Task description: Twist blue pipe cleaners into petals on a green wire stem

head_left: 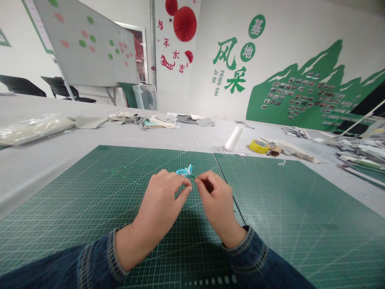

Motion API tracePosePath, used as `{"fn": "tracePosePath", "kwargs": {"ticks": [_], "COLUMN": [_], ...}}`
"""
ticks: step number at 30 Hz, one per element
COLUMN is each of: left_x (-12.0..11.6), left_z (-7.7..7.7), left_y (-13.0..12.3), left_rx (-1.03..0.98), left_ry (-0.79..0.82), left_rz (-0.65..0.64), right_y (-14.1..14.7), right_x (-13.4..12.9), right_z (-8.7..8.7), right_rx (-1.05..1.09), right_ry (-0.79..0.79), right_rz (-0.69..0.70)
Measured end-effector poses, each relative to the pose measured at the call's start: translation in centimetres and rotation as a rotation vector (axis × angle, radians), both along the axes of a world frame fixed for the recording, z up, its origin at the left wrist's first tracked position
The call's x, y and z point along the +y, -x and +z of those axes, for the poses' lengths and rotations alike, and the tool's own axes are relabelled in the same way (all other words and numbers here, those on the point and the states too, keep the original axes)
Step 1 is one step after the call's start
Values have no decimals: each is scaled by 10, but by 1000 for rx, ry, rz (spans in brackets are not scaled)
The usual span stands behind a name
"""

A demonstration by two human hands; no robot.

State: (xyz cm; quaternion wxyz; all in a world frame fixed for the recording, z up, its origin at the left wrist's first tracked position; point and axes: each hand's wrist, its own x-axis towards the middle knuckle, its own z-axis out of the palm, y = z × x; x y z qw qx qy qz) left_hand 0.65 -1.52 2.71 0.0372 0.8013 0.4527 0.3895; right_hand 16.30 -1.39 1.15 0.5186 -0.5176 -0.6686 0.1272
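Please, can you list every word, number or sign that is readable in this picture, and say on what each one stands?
"风采" and "基地": green characters on the white wall.
"JI DI" and "FENG CAI": small green letters on the same wall.
"年大吉": red characters on the wall; the red character above them is unclear.
Cutting mats: the edge markings are too small to read.

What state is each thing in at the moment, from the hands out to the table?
Left hand, pinching the base of the loops
Right hand, pinching the green stem
Turquoise cord loops, held up above the mat
Green cutting mats, lying flat, side by side
Yellow tape roll, untouched on the table
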Motion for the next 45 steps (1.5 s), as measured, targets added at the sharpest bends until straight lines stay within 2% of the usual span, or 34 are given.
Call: {"fn": "tracePosePath", "kwargs": {"ticks": [3,5,9,12,15,18,22,26,28,31,36,40,45], "left_x": [4,8,14,18,24,30,37,43,46,47,43,34,21], "left_z": [5,6,8,14,19,20,18,13,10,3,-8,-16,-14], "left_y": [7,12,25,34,41,45,46,39,35,30,19,10,6], "left_rx": [205,279,406,495,491,401,270,101,-28,-240,-505,-526,-380], "left_ry": [-262,-307,-224,-239,-215,-123,-11,159,288,457,612,565,376], "left_rz": [-75,-144,-176,-193,-195,-237,-323,-406,-423,-436,-433,-329,-211], "right_y": [-3,-4,-5,-5,-7,-8,-8,-7,-7,-8,-6,-6,-6], "right_x": [2,2,1,0,0,0,-3,-8,-8,-6,0,3,1], "right_z": [-3,-4,-3,-2,-2,-1,5,14,16,15,3,-2,1], "right_rx": [-140,-235,-501,-685,-761,-765,-634,-276,-93,178,516,575,415], "right_ry": [-36,-59,-135,-162,-159,-144,-86,58,123,209,306,296,231], "right_rz": [1,10,77,144,234,313,417,581,568,477,371,300,183]}}
